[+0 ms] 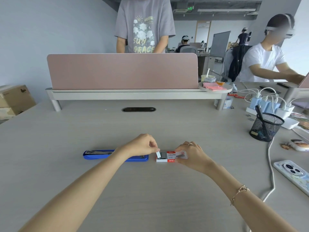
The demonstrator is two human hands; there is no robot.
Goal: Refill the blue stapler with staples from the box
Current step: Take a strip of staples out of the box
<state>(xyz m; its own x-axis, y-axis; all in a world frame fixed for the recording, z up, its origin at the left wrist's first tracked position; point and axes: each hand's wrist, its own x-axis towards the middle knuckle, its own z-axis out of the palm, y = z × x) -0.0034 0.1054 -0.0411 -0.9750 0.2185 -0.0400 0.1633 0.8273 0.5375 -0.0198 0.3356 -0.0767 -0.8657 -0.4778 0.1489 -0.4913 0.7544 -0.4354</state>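
The blue stapler point(95, 155) lies on the desk left of centre, opened flat, its metal staple channel showing at the left end; my left forearm crosses over its right part. Right beside it sits the small red and white staple box point(168, 156), its inner tray slid partly out to the left with grey staples visible inside. My left hand point(142, 145) pinches the white end flap of the tray with thumb and forefinger. My right hand point(192, 154) grips the red sleeve of the box from the right.
A black mesh pen cup point(265, 127) stands at the right, with a power strip and chargers point(270, 106) behind it and a white cable trailing down. A phone point(292, 174) lies at the right edge. A pink divider point(122, 71) bounds the desk's far side; people work beyond it.
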